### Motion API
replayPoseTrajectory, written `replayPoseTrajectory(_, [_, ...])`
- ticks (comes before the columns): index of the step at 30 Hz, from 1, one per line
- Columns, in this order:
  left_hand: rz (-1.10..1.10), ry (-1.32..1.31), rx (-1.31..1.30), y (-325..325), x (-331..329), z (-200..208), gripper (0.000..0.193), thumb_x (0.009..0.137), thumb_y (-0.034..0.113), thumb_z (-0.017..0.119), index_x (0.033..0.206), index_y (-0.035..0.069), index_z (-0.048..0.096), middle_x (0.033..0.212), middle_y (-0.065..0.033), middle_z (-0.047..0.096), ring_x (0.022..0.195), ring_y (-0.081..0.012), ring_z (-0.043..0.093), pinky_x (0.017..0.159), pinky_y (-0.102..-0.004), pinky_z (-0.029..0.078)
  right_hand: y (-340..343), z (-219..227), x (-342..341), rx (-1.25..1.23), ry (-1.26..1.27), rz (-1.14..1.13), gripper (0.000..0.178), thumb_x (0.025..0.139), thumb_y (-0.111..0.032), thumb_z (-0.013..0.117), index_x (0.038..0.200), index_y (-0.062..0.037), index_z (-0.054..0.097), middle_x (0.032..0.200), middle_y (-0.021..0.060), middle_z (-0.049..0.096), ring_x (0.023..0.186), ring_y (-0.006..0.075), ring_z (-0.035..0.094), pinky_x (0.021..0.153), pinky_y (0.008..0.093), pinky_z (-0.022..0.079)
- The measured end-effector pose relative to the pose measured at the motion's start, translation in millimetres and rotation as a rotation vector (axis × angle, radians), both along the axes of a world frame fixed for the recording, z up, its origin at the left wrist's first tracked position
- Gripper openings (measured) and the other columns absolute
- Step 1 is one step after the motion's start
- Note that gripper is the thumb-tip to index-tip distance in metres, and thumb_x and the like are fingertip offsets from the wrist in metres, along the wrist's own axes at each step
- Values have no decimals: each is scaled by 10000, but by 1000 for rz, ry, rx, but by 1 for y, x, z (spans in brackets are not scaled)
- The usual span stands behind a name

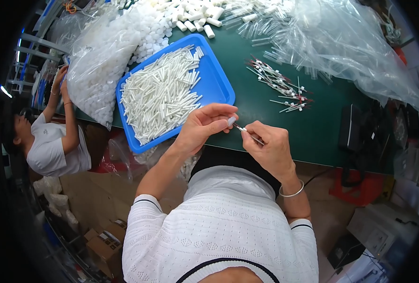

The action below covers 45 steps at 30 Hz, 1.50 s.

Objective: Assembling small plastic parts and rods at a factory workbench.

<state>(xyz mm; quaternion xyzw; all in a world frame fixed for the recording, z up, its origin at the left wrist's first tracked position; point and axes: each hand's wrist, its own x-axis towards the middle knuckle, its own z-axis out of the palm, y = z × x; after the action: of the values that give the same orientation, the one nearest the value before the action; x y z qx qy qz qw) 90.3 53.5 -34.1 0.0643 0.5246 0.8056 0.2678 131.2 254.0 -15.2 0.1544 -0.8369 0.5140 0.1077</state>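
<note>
My left hand (201, 126) pinches a small translucent white cap (231, 121) between thumb and fingertips, over the table's front edge. Close by on the right, my right hand (271, 144) is closed on a thin wired rod (242, 129) with a white connector and a dark red end pointing at the cap. Whether that end touches the cap I cannot tell. Beyond my right hand lies a loose pile of similar wired rods (276, 81). Left of my hands, a blue tray (222, 84) carries many short white sticks (160, 94).
A clear bag of white caps (94, 70) leans left of the tray, with loose caps behind it. White cylinders (209, 31) and clear tubes (266, 35) cover the far side, beside a large plastic bag (346, 47). Another person (58, 137) works at the left.
</note>
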Motion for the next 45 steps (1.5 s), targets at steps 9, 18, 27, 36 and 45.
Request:
replayPoseTrajectory(9, [147,-40,274,23,26,-30,241,896,73,647,1124,6,610,1088,-64,604,961,-110,573,843,-262,479,-16,-16,3,-25,-48,3,62,879,-75,627,911,-35,592,678,107,601,581,297,610,510,349,473])
replayPoseTrajectory(18, [145,31,332,15,30,-24,240,884,73,661,1114,24,616,1148,-95,554,1012,-142,534,890,-280,438,-20,-36,0,-477,-323,169,157,927,-113,604,1000,19,645,789,67,636,725,134,603,642,286,472])
replayPoseTrajectory(27, [175,861,-980,-41,-64,10,126,771,55,708,896,46,704,854,-49,675,770,-188,591,725,-331,445,-1,-31,-8,-829,-630,444,272,952,-110,572,1180,39,573,944,103,672,896,134,634,811,243,489])
replayPoseTrajectory(36, [184,1277,-1492,-39,-89,-8,104,769,139,713,781,44,672,801,-95,641,796,-248,592,747,-368,457,1,-29,-9,-952,-453,178,287,992,-164,513,1208,23,543,1068,169,661,973,219,659,854,302,540])
replayPoseTrajectory(45, [102,240,-323,2,-9,-3,198,857,84,699,1044,19,694,844,24,640,700,-24,482,638,-182,403,-2,-18,-22,-964,-202,70,279,982,-182,536,1181,13,524,1089,194,646,1022,226,642,884,319,540])
